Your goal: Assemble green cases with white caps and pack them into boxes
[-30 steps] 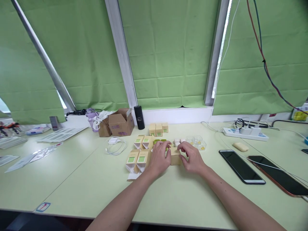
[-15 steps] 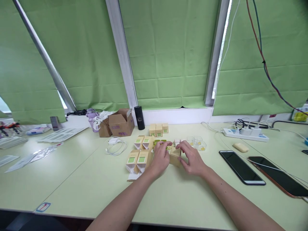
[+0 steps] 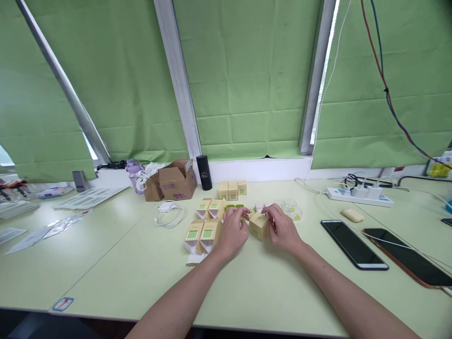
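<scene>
A small tan cardboard box [image 3: 259, 227] sits on the table between my two hands, its top flap closed. My left hand [image 3: 233, 231] has its fingers bent against the box's left rear edge. Along the right side, my right hand [image 3: 283, 229] grips the box with curled fingers; its thumb is mostly hidden. To the left stand several open tan boxes with green labels [image 3: 200, 230]. Green pieces [image 3: 234, 206] lie behind my left hand. Small pale pink items [image 3: 259, 207] and clear round containers with yellow bits [image 3: 291, 209] are behind the held box.
Three tan boxes [image 3: 232, 189] stand farther back near a black cylinder [image 3: 204, 173] and a brown carton [image 3: 177, 181]. A white cable [image 3: 170, 214] lies left. Two phones [image 3: 354, 245], a white mouse-like object [image 3: 352, 215] and a power strip [image 3: 360, 196] are right.
The box between my hands has turned and tipped so its top and front corner show more. My right hand's fingers have drawn in to its right side. My left hand has barely moved.
</scene>
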Demonstrator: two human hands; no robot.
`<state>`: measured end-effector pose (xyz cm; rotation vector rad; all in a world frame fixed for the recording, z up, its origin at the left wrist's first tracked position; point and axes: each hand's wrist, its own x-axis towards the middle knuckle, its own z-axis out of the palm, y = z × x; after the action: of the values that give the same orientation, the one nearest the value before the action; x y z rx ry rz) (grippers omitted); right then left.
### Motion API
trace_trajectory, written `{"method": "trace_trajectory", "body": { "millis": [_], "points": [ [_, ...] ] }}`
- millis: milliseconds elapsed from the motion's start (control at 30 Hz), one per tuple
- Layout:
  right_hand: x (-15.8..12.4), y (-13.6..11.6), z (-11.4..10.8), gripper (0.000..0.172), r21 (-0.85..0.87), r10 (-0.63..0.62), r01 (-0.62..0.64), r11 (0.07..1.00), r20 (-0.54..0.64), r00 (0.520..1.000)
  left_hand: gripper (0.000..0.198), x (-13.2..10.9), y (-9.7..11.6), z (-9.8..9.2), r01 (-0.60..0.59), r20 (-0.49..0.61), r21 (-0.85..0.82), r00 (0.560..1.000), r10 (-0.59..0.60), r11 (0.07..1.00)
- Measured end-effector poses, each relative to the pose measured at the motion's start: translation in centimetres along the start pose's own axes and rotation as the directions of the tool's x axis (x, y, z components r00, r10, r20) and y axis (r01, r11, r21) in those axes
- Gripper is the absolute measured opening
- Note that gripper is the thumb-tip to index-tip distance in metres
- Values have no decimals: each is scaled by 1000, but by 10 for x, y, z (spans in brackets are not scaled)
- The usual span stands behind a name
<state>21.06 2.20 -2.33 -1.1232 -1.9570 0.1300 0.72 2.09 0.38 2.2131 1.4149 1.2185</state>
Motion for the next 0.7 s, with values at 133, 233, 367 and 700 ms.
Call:
{"method": "trace_trajectory", "body": {
  "millis": [133, 233, 367, 700],
  "points": [
    [2, 8, 7, 39, 101, 35, -30, 994, -53, 998, 37, 0, 5, -3, 2, -28, 14, 1000, -2, 1000],
    [4, 12, 11, 36, 173, 101, -83, 981, -96, 990, 28, -1, 8, -5, -9, -52, 0, 999, 9, 1000],
    [5, 14, 9, 34, 35, 265, -263, 964, -67, 962, 27, -2, 8, -6, -11, -80, 16, 997, 12, 1000],
    [2, 9, 10, 35, -233, 381, -338, 912, 169, 909, 38, -7, 11, 2, -174, 77, 168, 984, 163, 970]
  ]
}}
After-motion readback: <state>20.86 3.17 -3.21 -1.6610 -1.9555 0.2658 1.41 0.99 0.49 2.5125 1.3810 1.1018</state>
